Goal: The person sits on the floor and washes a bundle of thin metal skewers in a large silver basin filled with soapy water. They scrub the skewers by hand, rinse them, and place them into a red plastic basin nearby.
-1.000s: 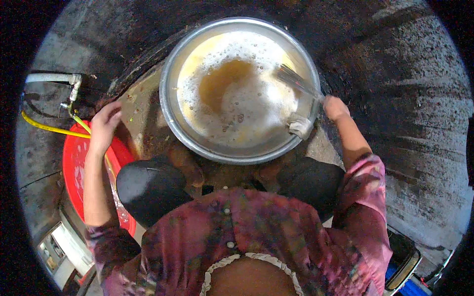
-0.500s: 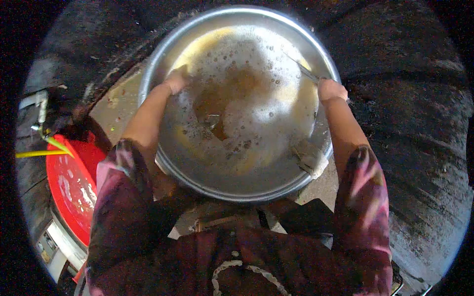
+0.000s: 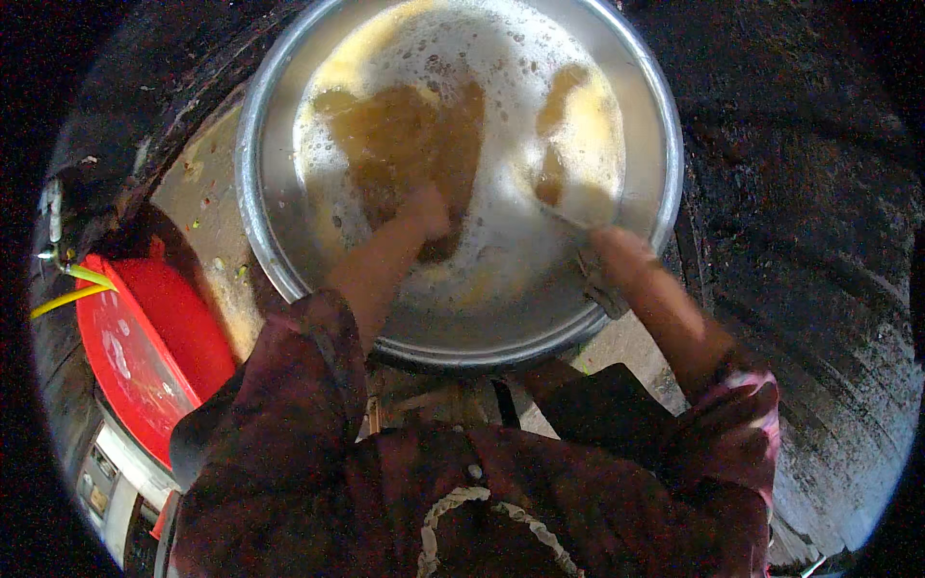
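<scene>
A wide metal basin [image 3: 252, 183] in front of me holds brownish, foamy water [image 3: 385, 135]. My left hand [image 3: 427, 214] is in the water near the middle of the basin, its fingers hidden or blurred. At the right side, inside the rim, my right hand [image 3: 621, 252] is closed on the end of a thin metal utensil [image 3: 567, 220]. The utensil slants into the water toward the upper left, and its far end is lost under foam and glare. Just below that hand, a crumpled pale cloth [image 3: 605, 297] hangs over the rim.
On the left stands a red plastic tub [image 3: 188, 318] with wet, soapy walls. A yellow hose [image 3: 72, 301] leads to its edge near a wall tap [image 3: 55, 217]. Dark, stained walls [image 3: 790, 173] rise close on the right.
My left hand has moved from the basin's left side to the middle of the water. My right hand has come down along the right side with the utensil. Bare brown patches in the foam have shifted.
</scene>
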